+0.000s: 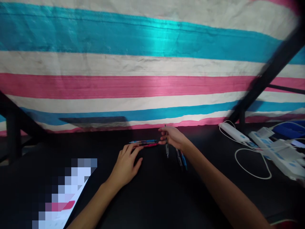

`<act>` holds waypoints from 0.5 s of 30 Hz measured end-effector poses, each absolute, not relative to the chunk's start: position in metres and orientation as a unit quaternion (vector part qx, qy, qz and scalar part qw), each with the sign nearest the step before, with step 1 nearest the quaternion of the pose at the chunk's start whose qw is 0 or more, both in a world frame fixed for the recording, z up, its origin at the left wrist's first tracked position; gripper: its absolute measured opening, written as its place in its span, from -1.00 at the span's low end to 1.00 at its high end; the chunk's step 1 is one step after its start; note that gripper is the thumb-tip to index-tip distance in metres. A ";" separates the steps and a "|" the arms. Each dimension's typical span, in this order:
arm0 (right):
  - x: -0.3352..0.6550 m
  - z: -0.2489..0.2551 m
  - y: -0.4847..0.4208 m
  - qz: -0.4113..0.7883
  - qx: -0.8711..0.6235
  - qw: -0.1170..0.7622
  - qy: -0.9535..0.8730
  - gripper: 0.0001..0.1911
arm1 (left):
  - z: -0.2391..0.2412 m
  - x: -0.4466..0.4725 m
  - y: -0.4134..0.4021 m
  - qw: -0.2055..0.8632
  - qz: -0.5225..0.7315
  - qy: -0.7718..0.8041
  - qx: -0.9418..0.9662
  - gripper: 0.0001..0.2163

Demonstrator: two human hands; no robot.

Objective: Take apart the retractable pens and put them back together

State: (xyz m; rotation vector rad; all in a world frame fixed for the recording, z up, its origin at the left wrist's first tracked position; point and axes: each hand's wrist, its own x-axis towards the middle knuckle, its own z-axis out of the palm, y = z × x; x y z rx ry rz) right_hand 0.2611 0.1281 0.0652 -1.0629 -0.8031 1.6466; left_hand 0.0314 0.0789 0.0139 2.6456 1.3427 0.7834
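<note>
My right hand (172, 137) pinches a slim dark pen (167, 149), held nearly upright with its tip pointing down over the black table. Beneath and beside that wrist lie a dark pen (179, 158) and a blue pen (184, 160), partly covered by the arm. My left hand (128, 163) rests palm down with its fingers stretched out. Its fingertips reach the near side of a small row of pens, among them a red pen (151, 145) and a blue pen (149, 141). Whether the fingers press on them I cannot tell.
A lit, partly pixelated screen (71, 190) lies at the left. Right of my arm are a white power strip (281, 156), a white device (233, 132) and a looping white cable (269, 171). Behind stand a striped sheet (147, 87) and black frame bars (264, 81).
</note>
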 end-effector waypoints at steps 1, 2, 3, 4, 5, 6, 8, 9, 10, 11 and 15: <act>0.263 0.059 0.125 0.662 -0.444 0.498 -0.343 -0.90 | 0.012 0.030 0.080 0.023 0.243 0.449 0.860 -0.66; 0.266 0.053 0.121 0.622 -0.454 0.512 -0.380 -0.88 | 0.011 0.030 0.081 0.013 0.230 0.458 0.859 -0.65; 0.268 0.047 0.116 0.580 -0.467 0.521 -0.418 -0.87 | 0.010 0.029 0.082 0.005 0.217 0.463 0.859 -0.66; 0.272 0.041 0.111 0.536 -0.483 0.523 -0.454 -0.86 | 0.008 0.029 0.083 -0.003 0.208 0.468 0.859 -0.68; 0.275 0.035 0.107 0.490 -0.499 0.521 -0.489 -0.85 | 0.007 0.030 0.083 -0.010 0.201 0.473 0.858 -0.69; 0.279 0.030 0.102 0.439 -0.519 0.509 -0.528 -0.80 | 0.006 0.030 0.083 -0.018 0.199 0.479 0.855 -0.71; 0.285 0.023 0.095 0.319 -0.564 0.479 -0.592 -0.60 | 0.005 0.032 0.083 -0.026 0.199 0.495 0.845 -0.74; 0.288 0.020 0.093 0.265 -0.585 0.456 -0.616 -0.49 | 0.004 0.032 0.083 -0.025 0.199 0.504 0.840 -0.76; 0.289 0.018 0.091 0.217 -0.603 0.431 -0.636 -0.41 | 0.004 0.033 0.083 -0.021 0.199 0.513 0.835 -0.77; 0.290 0.017 0.089 0.176 -0.618 0.402 -0.652 -0.37 | 0.005 0.033 0.084 -0.015 0.199 0.519 0.831 -0.79; 0.290 0.014 0.089 0.064 -0.650 0.300 -0.695 -0.44 | 0.007 0.032 0.084 0.024 0.208 0.535 0.818 -0.84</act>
